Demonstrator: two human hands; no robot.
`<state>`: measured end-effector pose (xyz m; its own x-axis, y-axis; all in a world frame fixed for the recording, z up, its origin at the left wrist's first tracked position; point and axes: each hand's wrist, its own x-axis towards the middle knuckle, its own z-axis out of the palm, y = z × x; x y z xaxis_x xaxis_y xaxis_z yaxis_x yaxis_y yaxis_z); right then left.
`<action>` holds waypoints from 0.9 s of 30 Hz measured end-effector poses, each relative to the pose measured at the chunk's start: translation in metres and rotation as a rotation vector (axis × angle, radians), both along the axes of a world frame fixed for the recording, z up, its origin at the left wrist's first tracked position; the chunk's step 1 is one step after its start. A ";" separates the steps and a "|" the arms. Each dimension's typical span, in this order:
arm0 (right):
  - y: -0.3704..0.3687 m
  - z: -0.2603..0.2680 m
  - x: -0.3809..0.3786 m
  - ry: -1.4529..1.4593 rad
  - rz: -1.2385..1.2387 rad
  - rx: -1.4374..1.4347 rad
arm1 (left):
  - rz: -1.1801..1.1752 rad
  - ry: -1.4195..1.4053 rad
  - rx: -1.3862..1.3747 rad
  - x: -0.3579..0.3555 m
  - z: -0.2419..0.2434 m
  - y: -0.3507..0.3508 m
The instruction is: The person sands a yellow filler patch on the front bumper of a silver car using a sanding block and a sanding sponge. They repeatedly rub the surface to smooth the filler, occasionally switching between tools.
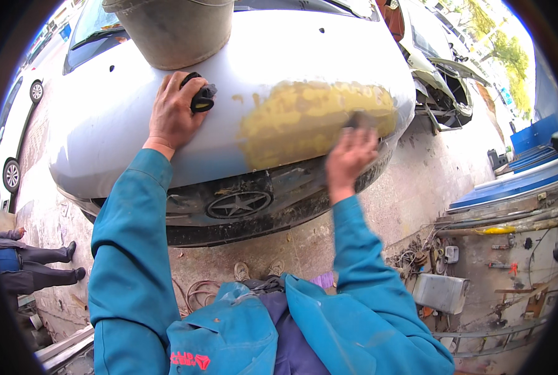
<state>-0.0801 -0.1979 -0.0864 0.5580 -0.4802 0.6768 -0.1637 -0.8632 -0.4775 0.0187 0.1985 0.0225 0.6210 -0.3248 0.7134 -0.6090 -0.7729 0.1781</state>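
Note:
A white car bonnet (204, 136) spreads before me, with a large patch of yellow body filler (288, 117) at its front right. My left hand (175, 110) rests on the bare painted side, gripping a crumpled black item (199, 93) with a bit of yellow on it. Over the filler's lower right edge is my right hand (352, 150), blurred by motion. Its fingers are on a small dark pad (361, 119) against the filler; the blur hides the pad's exact shape. A grey bucket (175, 35) stands on the bonnet just beyond my left hand.
Below the bonnet edge is the dark grille with a star emblem (239, 205). A coiled hose (199, 295) lies near my feet. At right are a ladder (499, 340), a metal box (440, 293) and a damaged car (440, 89). A person (35, 267) is at left.

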 end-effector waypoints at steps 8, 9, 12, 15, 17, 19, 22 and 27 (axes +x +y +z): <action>0.019 0.003 -0.015 -0.009 0.164 -0.046 | -0.022 -0.023 -0.004 -0.002 0.004 0.001; -0.008 0.010 -0.004 0.069 -0.005 0.013 | -0.022 -0.017 -0.004 -0.002 0.004 0.001; -0.024 0.012 0.007 0.134 -0.134 0.069 | -0.015 -0.015 -0.007 -0.001 0.002 0.001; 0.030 -0.005 -0.008 -0.003 0.078 -0.076 | -0.014 -0.008 -0.009 -0.001 0.001 0.001; 0.071 -0.015 -0.023 -0.046 0.294 -0.221 | -0.018 -0.001 0.001 -0.001 0.001 0.001; 0.085 -0.017 -0.030 -0.058 0.346 -0.245 | -0.032 -0.022 0.003 0.001 0.001 0.001; 0.038 -0.004 -0.015 -0.133 0.327 -0.327 | -0.039 -0.045 -0.015 0.002 0.000 0.001; -0.029 -0.006 0.003 0.052 -0.112 0.048 | -0.024 -0.005 -0.020 0.001 -0.002 0.002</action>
<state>-0.0771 -0.2272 -0.0927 0.5326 -0.5727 0.6232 -0.2833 -0.8145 -0.5063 0.0199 0.2005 0.0206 0.6095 -0.3254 0.7230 -0.6285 -0.7541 0.1904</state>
